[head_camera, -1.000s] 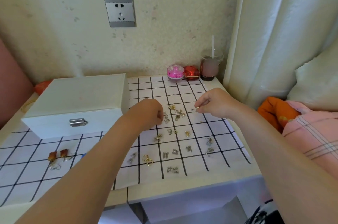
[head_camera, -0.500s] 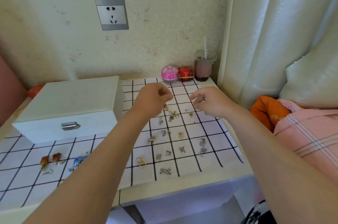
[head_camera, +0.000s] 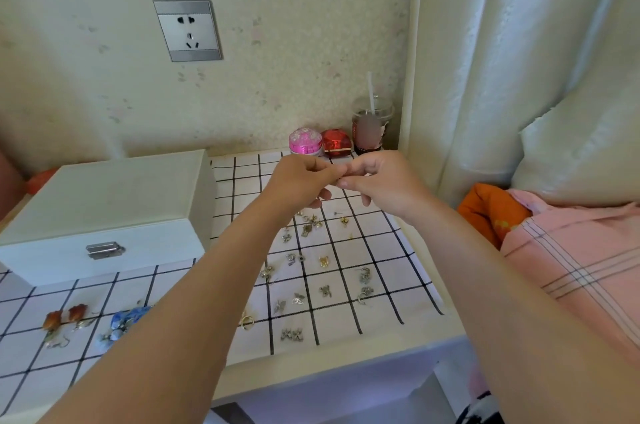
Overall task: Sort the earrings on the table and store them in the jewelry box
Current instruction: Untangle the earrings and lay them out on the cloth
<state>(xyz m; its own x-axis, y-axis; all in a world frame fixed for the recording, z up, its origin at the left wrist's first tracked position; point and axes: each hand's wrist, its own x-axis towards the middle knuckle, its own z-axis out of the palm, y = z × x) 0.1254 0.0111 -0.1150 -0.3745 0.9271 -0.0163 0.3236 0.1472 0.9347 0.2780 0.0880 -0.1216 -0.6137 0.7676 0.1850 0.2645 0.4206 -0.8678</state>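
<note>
a: head view. where are the hands?
b: both are raised above the far part of the checked cloth (head_camera: 377, 250). the left hand (head_camera: 301, 181) and the right hand (head_camera: 384, 181) meet fingertip to fingertip, with the fingers curled in.
a: gripping something?
b: cannot tell. anything between the tips is hidden or too small to make out.
a: and the earrings?
b: the earrings (head_camera: 324, 261) lie scattered in the squares of the cloth, below the hands and nearer the camera. they are mostly small silver and gold pieces, some in pairs. a reddish-brown pair (head_camera: 64, 314) and a blue pair (head_camera: 126, 318) lie well apart from them at the near left, the blue ones just beside the left forearm.
a: the jewelry box?
b: the jewelry box (head_camera: 104, 208) is white and sits at the left of the table, lid down, with its metal latch (head_camera: 105, 249) facing the camera.
a: anything else?
b: at the back by the wall, a pink jar (head_camera: 305, 141) stands against a red jar (head_camera: 336, 143), with a lidded cup (head_camera: 370, 125) and its straw just beside them. there is a wall socket (head_camera: 187, 31) above and a pale curtain (head_camera: 502, 59) at the right.
</note>
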